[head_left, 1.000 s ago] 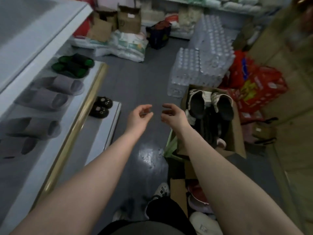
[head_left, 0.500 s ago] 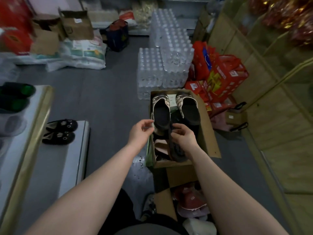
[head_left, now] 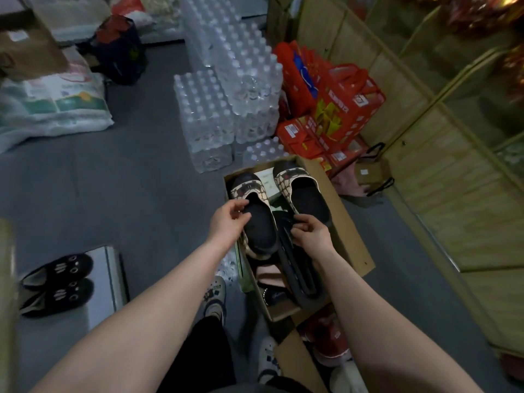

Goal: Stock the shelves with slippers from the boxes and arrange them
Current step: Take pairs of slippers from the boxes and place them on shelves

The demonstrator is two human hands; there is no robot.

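Head view, looking down: the cardboard box (head_left: 350,231) sits open on the grey floor (head_left: 127,199). Packs of bottled water (head_left: 209,114) stand at its far edge, red gift boxes (head_left: 340,109) crowd its far right corner, and there's wide bare floor to the left.

The left hand (head_left: 226,224) is on the left patterned slipper (head_left: 259,222), thumb and forefinger pinching its rim (a light hold, by the look). The right patterned slipper (head_left: 304,191) lies beside it, untouched.

The right hand (head_left: 313,236) has its fingers curled round the far end of a dark slipper (head_left: 297,273) mid-box. Black slippers (head_left: 56,282) sit on a low shelf (head_left: 110,268), well apart.
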